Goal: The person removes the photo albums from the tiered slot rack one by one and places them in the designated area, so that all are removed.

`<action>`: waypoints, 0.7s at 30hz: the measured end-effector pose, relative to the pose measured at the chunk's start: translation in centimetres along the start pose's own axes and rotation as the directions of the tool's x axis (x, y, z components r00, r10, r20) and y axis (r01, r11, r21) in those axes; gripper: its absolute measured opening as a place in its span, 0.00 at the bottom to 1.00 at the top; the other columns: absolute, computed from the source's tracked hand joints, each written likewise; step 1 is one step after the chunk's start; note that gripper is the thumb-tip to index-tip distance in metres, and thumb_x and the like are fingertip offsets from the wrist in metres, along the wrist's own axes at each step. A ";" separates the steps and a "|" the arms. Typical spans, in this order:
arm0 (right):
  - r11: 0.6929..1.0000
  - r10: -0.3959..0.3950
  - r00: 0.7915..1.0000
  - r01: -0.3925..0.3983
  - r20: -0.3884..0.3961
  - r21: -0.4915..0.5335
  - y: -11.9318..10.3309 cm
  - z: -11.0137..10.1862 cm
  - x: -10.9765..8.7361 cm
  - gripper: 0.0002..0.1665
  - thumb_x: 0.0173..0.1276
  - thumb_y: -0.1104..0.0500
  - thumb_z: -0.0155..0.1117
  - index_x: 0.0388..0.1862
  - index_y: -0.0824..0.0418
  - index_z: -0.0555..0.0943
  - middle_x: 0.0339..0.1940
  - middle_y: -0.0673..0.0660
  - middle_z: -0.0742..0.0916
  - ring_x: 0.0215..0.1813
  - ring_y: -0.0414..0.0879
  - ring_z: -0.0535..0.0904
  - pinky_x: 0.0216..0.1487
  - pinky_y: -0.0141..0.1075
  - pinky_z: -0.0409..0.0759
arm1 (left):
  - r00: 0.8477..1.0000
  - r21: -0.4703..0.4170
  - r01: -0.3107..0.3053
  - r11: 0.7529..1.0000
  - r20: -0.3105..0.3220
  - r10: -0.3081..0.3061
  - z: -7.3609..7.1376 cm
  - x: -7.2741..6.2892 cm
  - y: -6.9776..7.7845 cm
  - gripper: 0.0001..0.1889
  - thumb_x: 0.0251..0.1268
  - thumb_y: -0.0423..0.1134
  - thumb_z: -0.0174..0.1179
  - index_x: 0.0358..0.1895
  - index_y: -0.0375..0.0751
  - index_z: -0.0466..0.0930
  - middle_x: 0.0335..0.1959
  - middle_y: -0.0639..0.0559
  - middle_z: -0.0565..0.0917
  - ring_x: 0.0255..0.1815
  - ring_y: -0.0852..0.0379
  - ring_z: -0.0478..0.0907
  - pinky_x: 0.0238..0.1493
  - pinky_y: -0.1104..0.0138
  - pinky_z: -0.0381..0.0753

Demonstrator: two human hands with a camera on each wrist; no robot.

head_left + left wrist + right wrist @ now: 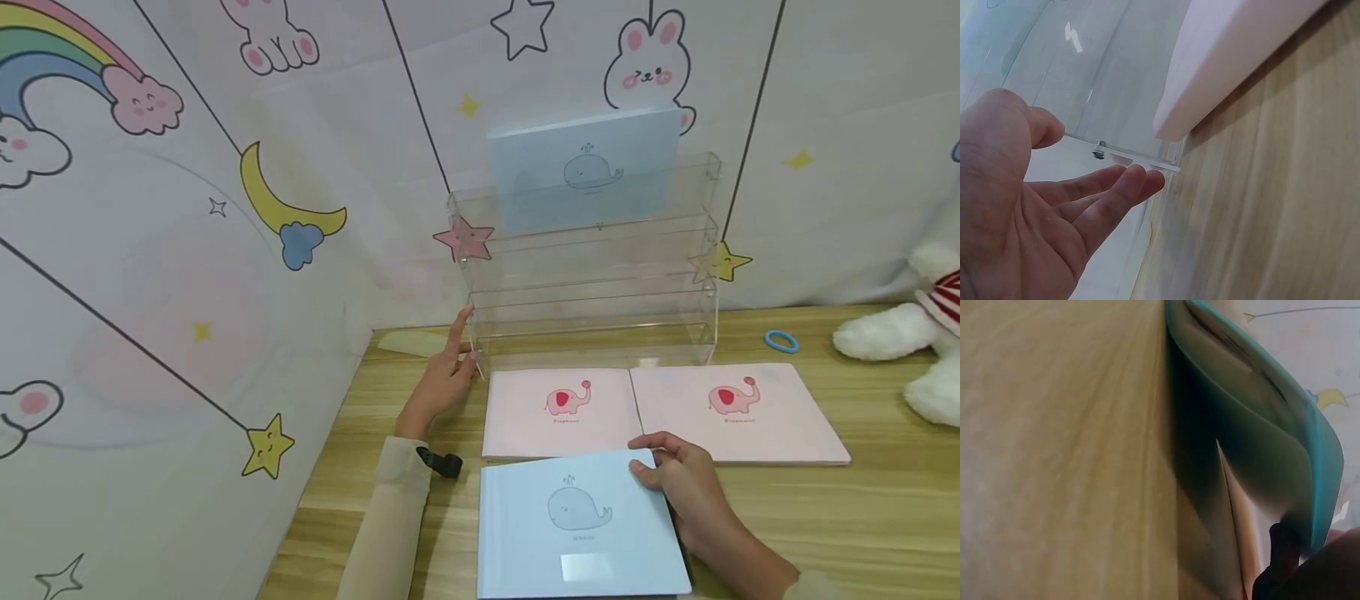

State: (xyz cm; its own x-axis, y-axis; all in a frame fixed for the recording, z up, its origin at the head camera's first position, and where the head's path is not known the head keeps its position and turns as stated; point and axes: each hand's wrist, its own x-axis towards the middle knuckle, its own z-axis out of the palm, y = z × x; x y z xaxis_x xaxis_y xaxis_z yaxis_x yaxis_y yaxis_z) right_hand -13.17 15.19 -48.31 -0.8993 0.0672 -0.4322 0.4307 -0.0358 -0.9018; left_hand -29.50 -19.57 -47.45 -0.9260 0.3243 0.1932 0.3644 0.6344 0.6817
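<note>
My right hand (693, 487) pinches the upper right corner of a pale blue whale book (517, 517), thumb on its front cover. In the right wrist view the book's blue cover (1325, 481) bows away from the sheets behind it. My left hand (442, 387) touches the left side of a clear acrylic tiered rack (592, 358). Seen from the left wrist, its fingertips (1138, 178) meet the outer edge of the side panel near a small screw, fingers fairly straight. Another blue whale book (532, 179) leans in the rack's top tier.
Two pink elephant covers (517, 417) lie side by side before the rack, partly overlapped by the held book. A blue ring (782, 341) lies right of the rack. A white plush toy (885, 333) sits at the right edge. A printed cloth wall (375, 250) stands behind.
</note>
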 end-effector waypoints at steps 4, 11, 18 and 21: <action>0.998 -0.020 0.999 0.018 -0.026 -0.066 -0.1 0.0 0.0 0.15 0.73 0.68 0.66 0.57 0.66 0.85 0.40 0.52 0.86 0.43 0.45 0.83 0.40 0.34 0.82 | 1.000 -0.005 -0.001 1.000 -0.002 0.001 0.0 0.0 -0.1 0.42 0.88 0.39 0.47 0.87 0.78 0.34 0.53 0.35 0.89 0.45 0.47 0.89 0.53 0.48 0.86; 0.892 -0.166 0.986 0.166 0.037 -0.420 -0.5 -0.7 0.0 0.14 0.69 0.63 0.72 0.53 0.64 0.87 0.30 0.53 0.83 0.42 0.47 0.74 0.38 0.34 0.72 | 1.000 0.005 0.000 1.000 -0.009 0.000 -0.1 -0.1 -0.1 0.43 0.88 0.39 0.48 0.87 0.81 0.34 0.43 0.39 0.91 0.49 0.47 0.90 0.54 0.47 0.86; 0.560 -0.380 0.908 0.378 0.176 -0.737 -1.0 -0.9 -0.5 0.14 0.67 0.57 0.78 0.47 0.57 0.83 0.25 0.49 0.86 0.30 0.42 0.78 0.35 0.37 0.73 | 1.000 0.004 0.007 1.000 -0.009 -0.007 -0.1 0.0 0.0 0.43 0.88 0.39 0.49 0.87 0.80 0.34 0.41 0.40 0.91 0.49 0.47 0.90 0.55 0.46 0.86; 0.492 -0.393 0.899 0.384 0.194 -0.781 -1.2 -0.9 -0.7 0.16 0.67 0.56 0.78 0.48 0.57 0.81 0.21 0.48 0.83 0.25 0.43 0.74 0.31 0.36 0.69 | 1.000 0.004 0.005 1.000 -0.007 -0.005 -0.1 0.0 0.1 0.43 0.87 0.38 0.48 0.87 0.79 0.34 0.41 0.40 0.91 0.50 0.46 0.90 0.56 0.46 0.86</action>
State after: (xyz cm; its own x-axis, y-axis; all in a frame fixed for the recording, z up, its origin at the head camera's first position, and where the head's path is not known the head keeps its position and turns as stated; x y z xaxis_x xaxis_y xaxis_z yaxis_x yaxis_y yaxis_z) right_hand -12.95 16.07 -46.96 -0.9923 -0.1192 -0.0334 -0.0740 0.7873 -0.6121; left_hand -29.46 -19.62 -47.33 -0.9286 0.3160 0.1945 0.3599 0.6393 0.6795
